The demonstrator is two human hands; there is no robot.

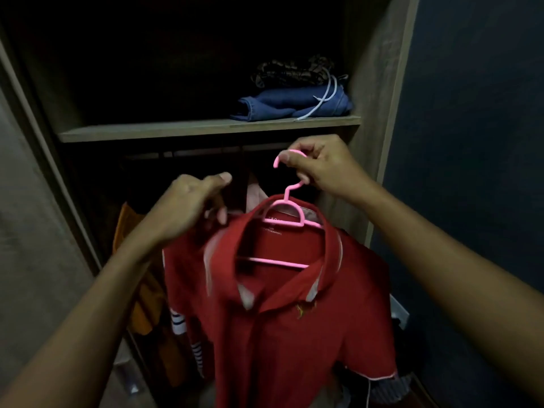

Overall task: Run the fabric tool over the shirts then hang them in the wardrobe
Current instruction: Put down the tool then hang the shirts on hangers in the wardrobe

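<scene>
- Head view: hanging step. The red polo shirt (294, 334) is on the pink hanger (290, 214), held before the open wardrobe (379, 83), just under the shelf (176, 130).
- Right hand (321, 167) pinches the hanger's hook; left hand (188, 204) grips the shirt's shoulder, slightly blurred.
- Next, likely: hook over the rail (206, 153) — dim, needs careful aim.
- Shirt: collar open, pale trim, hangs skewed.

Red polo shirt (294, 334) is held on pink hanger (290, 214) before open wardrobe (379, 83). Hook is pinched by right hand (321, 166); shirt shoulder is gripped by left hand (188, 204). Folded clothes (291, 104) are stacked on shelf (147, 131).
</scene>
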